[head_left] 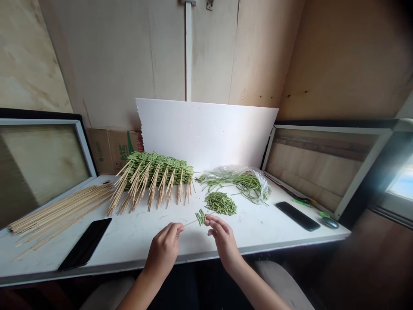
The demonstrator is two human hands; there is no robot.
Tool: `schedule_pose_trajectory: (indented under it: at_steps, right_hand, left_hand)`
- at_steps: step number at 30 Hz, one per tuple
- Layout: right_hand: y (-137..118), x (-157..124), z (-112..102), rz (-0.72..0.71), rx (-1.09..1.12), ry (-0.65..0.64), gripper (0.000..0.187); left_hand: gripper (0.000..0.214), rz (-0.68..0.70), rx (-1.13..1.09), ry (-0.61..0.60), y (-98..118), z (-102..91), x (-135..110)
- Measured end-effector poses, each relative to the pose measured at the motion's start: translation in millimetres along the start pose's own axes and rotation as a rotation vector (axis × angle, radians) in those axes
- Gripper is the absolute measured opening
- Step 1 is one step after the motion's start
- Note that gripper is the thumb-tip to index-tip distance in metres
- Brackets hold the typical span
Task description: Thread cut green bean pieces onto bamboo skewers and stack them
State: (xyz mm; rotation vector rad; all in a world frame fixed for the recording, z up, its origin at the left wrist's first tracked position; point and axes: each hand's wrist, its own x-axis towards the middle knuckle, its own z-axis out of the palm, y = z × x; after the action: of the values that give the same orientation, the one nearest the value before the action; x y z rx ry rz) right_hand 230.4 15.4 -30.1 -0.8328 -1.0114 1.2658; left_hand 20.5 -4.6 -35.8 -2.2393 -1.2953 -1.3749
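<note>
My left hand (166, 243) is closed round the lower end of a thin wooden skewer (190, 223). Several short cut pieces of green bean (200, 217) sit crosswise on that skewer, side by side. At the pieces' right side my right hand (222, 234) pinches a green bean piece at the skewer; its fingertips partly hide that piece. Just beyond the hands lies a heap of cut green bean pieces (221, 203). Farther back on the left, filled bean skewers (158, 168) are stacked high, their bare stick ends fanning toward me.
Bare skewers (61, 209) lie in a bundle on the white table (129, 241) at left, near a black phone (85, 243). Long uncut beans (247, 183) lie in a clear plastic bag at back right. Another phone (297, 216) and a mouse (329, 222) are at right. A white board (206, 133) stands behind.
</note>
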Motion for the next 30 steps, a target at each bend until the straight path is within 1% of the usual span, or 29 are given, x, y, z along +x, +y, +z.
schedule_pose_trajectory:
  at_steps: [2, 4, 7, 9, 11, 13, 14, 16, 19, 21, 24, 26, 30]
  right_hand:
    - [3, 3, -3, 0.028, -0.012, 0.005, 0.029]
    - [3, 7, -7, 0.056, -0.035, 0.038, 0.03]
    - [-3, 18, -18, 0.068, -0.086, 0.115, 0.031]
    - [-12, 29, -31, 0.037, -0.127, 0.163, 0.034]
    - [-24, 44, -50, -0.017, -0.189, 0.21, 0.036]
    - [-35, 64, -75, -0.084, -0.312, 0.273, 0.038]
    - [-41, 75, -89, -0.124, -0.419, 0.298, 0.039]
    - [-50, 102, -118, -0.209, -0.771, 0.335, 0.041]
    - [-60, 146, -157, -0.218, -0.95, 0.361, 0.034]
    - [-65, 174, -174, -0.205, -1.057, 0.338, 0.031]
    - [-69, 213, -186, -0.205, -1.191, 0.274, 0.03]
    - [-69, 237, -184, -0.21, -1.261, 0.203, 0.033]
    - [-67, 286, -173, -0.212, -1.374, 0.045, 0.042]
  left_hand:
    - [0.024, -0.045, 0.011, -0.033, -5, 0.6, 0]
    - [0.023, -0.102, 0.018, -0.061, -14, 0.1, 1]
    - [0.027, -0.167, 0.028, -0.1, -35, -1.6, 2]
    - [0.031, -0.185, 0.026, -0.131, -52, -1.9, 1]
    - [0.031, -0.198, 0.018, -0.156, -69, -0.5, -1]
    - [0.03, -0.201, 0.013, -0.17, -83, 2.2, -5]
    - [0.03, -0.2, 0.009, -0.171, -89, 3.7, -7]
    - [0.028, -0.2, -0.003, -0.162, -97, 6.6, -11]
    - [0.028, -0.192, -0.016, -0.151, -101, 9.3, -14]
    - [0.03, -0.176, -0.017, -0.138, -101, 10.2, -16]
    - [0.033, -0.154, -0.021, -0.12, -99, 11.7, -17]
    - [0.032, -0.143, -0.023, -0.116, -98, 13.3, -18]
    - [0.03, -0.115, -0.032, -0.098, -96, 17.4, -19]
